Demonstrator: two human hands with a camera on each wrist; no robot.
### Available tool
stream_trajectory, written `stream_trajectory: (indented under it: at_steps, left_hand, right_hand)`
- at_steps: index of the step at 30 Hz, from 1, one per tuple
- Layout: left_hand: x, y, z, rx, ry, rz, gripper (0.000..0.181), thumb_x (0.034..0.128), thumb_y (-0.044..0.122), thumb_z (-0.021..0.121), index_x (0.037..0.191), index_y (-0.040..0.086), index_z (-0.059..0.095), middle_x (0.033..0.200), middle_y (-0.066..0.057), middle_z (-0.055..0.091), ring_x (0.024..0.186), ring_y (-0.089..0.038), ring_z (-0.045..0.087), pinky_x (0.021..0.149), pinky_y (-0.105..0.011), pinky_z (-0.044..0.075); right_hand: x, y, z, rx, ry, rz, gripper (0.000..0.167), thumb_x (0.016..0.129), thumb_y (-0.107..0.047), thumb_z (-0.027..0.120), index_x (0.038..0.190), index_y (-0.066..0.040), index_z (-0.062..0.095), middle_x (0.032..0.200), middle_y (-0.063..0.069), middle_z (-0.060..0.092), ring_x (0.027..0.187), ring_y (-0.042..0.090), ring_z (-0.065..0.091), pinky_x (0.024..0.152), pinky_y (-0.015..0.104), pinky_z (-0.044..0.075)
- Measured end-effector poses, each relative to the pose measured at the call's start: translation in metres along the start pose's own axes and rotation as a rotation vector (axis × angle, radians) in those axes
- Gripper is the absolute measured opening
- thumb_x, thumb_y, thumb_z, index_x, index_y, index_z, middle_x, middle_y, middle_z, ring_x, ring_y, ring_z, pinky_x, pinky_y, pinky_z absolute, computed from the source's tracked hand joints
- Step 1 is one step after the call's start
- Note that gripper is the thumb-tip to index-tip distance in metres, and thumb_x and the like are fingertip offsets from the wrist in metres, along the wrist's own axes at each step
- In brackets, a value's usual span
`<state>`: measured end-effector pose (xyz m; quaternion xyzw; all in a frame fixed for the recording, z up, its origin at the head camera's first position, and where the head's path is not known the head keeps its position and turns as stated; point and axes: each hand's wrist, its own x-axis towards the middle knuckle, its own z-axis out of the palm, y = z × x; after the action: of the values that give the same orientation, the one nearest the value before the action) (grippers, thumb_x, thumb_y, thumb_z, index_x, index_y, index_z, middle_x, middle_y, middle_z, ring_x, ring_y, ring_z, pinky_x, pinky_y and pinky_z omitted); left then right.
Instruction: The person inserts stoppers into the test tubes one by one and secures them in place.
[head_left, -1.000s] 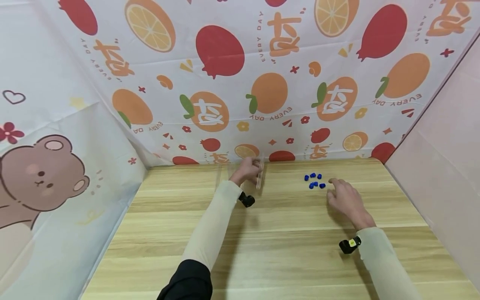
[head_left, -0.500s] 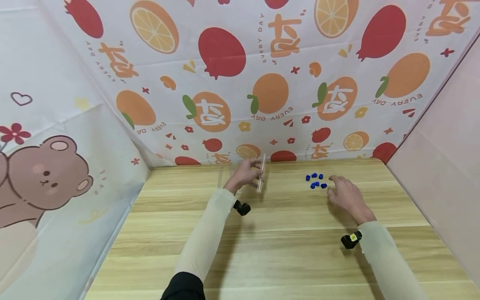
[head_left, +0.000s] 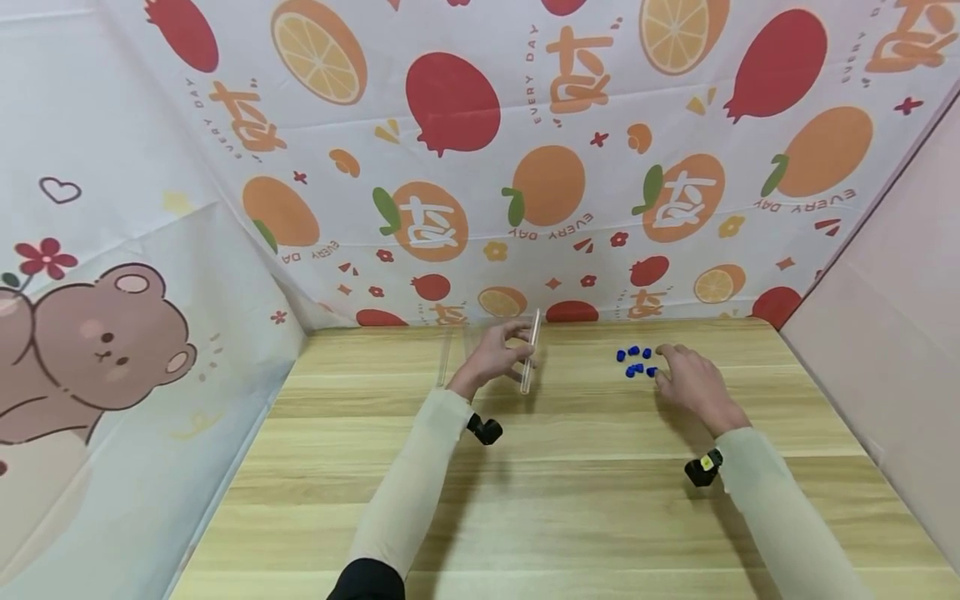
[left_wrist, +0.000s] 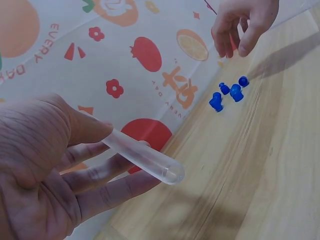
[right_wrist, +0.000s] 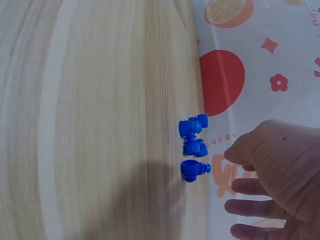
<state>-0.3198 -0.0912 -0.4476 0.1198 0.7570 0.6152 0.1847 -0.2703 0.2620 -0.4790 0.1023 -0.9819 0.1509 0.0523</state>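
My left hand (head_left: 491,358) pinches a clear round-bottomed test tube (head_left: 532,350) between thumb and fingers. In the left wrist view the test tube (left_wrist: 145,157) slants, its rounded end pointing away from the palm; the other end is hidden by the thumb. Several small blue stoppers (head_left: 633,351) lie in a loose group on the table, some on their sides. Just right of them hovers my right hand (head_left: 697,387), fingers loosely bent and holding nothing. In the right wrist view its thumb and fingers (right_wrist: 255,209) are spread apart, close to the blue stoppers (right_wrist: 190,128).
Another clear tube-like object (head_left: 445,358) lies left of the left hand, faint against the wood-grain table (head_left: 555,500). A fruit-print cloth (head_left: 547,187) hangs along the table's back edge. A bear-print sheet (head_left: 112,342) covers the left side, a pale panel (head_left: 900,333) the right.
The left hand has drawn the test tube slightly nearer and out from beside the clear object, so more of the tube shows. The right hand stays beside the stoppers, now slightly closer.
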Motion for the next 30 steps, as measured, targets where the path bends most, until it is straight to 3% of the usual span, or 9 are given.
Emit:
stream_trajectory:
  at_steps: [11,16,21,30]
  left_hand:
    - [-0.010,0.003,0.003,0.007,0.024,0.030,0.054,0.1022,0.009,0.060,0.154,0.014,0.043,0.142,-0.017,0.053,0.100,-0.036,0.073,0.068,-0.041,0.065]
    - [-0.015,0.002,0.002,-0.005,0.011,0.045,0.052,0.1025,0.009,0.059,0.152,0.014,0.044,0.143,-0.017,0.052,0.105,-0.042,0.070,0.069,-0.043,0.065]
    - [-0.019,0.000,0.003,-0.008,0.001,0.059,0.052,0.1025,0.008,0.059,0.152,0.014,0.044,0.143,-0.017,0.052,0.105,-0.045,0.069,0.068,-0.043,0.065]
    - [-0.023,-0.003,0.005,-0.016,0.010,0.049,0.054,0.1015,0.007,0.060,0.152,0.017,0.045,0.142,-0.018,0.053,0.096,-0.032,0.074,0.068,-0.042,0.065]
  right_hand:
    - [0.014,0.001,0.005,-0.066,-0.030,-0.025,0.043,0.096,-0.015,0.064,0.135,0.005,0.057,0.124,0.030,0.064,0.108,0.048,0.065,0.085,0.062,0.056]
    - [0.018,0.003,0.010,-0.082,-0.035,-0.042,0.043,0.095,-0.013,0.066,0.133,0.005,0.058,0.122,0.030,0.065,0.106,0.047,0.066,0.083,0.061,0.057]
    - [0.019,0.006,0.013,-0.095,-0.070,-0.034,0.043,0.095,-0.011,0.066,0.134,0.005,0.058,0.124,0.030,0.064,0.108,0.048,0.065,0.084,0.061,0.057]
    - [0.019,0.012,0.021,-0.092,-0.094,-0.058,0.040,0.095,-0.007,0.064,0.133,0.005,0.061,0.129,0.032,0.062,0.114,0.050,0.061,0.092,0.062,0.055]
